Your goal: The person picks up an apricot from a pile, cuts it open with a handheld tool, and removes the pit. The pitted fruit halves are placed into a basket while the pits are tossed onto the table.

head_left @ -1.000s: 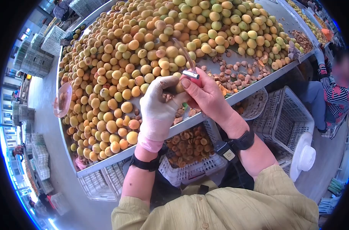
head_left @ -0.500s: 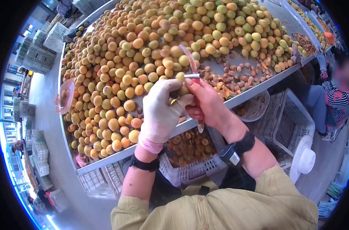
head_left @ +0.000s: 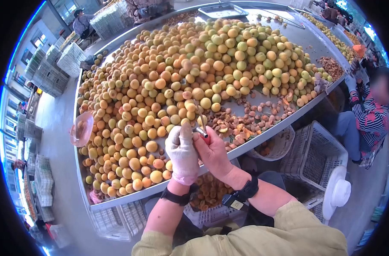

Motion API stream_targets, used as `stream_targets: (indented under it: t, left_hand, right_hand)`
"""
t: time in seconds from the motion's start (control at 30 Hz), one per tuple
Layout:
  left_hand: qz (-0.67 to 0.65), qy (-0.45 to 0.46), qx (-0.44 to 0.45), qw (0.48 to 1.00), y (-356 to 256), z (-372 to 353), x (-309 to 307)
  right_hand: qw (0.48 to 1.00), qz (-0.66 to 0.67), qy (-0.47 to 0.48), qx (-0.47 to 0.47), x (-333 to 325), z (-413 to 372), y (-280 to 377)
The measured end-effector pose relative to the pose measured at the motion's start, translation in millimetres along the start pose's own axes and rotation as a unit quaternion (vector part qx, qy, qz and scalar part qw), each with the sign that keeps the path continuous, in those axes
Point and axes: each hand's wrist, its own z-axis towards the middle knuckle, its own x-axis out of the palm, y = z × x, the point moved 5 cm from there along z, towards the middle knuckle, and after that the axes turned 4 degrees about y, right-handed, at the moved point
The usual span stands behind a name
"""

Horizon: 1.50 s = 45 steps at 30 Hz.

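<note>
My left hand [head_left: 182,150], in a white glove, is closed at the front edge of the sorting table. An apricot showed between its fingers in the earlier frame; the hand now hides it. Against it, my right hand [head_left: 213,152] is bare and wrapped around a knife [head_left: 201,132] with a red handle, a metal collar and a thin blade pointing up and away. The right thumb presses near the gloved fingers. Just beyond both hands lies a large heap of apricots [head_left: 160,98], yellow to green. Brown pits and fruit scraps [head_left: 245,117] lie to the right of the knife.
A metal rim [head_left: 263,138] edges the table. Below are a crate of halved apricots [head_left: 213,192], a round basket [head_left: 284,147], a grey crate [head_left: 316,155] and a white hat [head_left: 337,192]. A pink scoop [head_left: 81,129] lies left. A seated person [head_left: 365,111] is at right.
The view has tilted up, showing more of the table's far side. My hands sit lower in the picture and closer together. The knife blade is more upright, and the apricot is now hidden.
</note>
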Motion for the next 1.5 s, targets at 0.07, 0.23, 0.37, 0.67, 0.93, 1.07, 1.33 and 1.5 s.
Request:
stream_targets:
  t: [0.07, 0.23, 0.37, 0.67, 0.93, 1.07, 1.33, 1.5]
  left_hand:
    - [0.003, -0.013, 0.011, 1.0, -5, -2, 3]
    - [-0.073, -0.053, -0.007, 0.996, 2, -5, 1]
    - [-0.08, -0.064, -0.022, 0.995, -5, -4, 4]
    - [0.136, 0.006, 0.116, 0.984, -3, 5, 3]
    - [0.388, 0.096, 0.336, 0.853, -42, 6, 56]
    - [0.401, 0.168, 0.387, 0.813, -65, 5, 96]
    - [0.079, 0.151, 0.032, 0.985, -29, -11, 128]
    - [-0.048, 0.209, -0.055, 0.975, -23, -13, 118]
  right_hand:
    - [1.0, 0.007, -0.006, -0.003, -2, 0, 5]
    - [0.988, -0.141, -0.009, -0.055, -2, -2, 18]
    - [0.996, -0.086, -0.013, -0.036, 5, -1, -2]
    - [0.98, 0.181, -0.017, 0.075, 10, 1, -24]
    - [0.918, 0.339, -0.026, 0.206, -11, 3, -3]
    - [0.901, 0.381, -0.009, 0.205, -32, 11, 3]
    - [0.967, 0.174, -0.176, -0.065, -98, 31, 49]
    - [0.983, 0.123, -0.121, -0.063, -97, 21, 59]
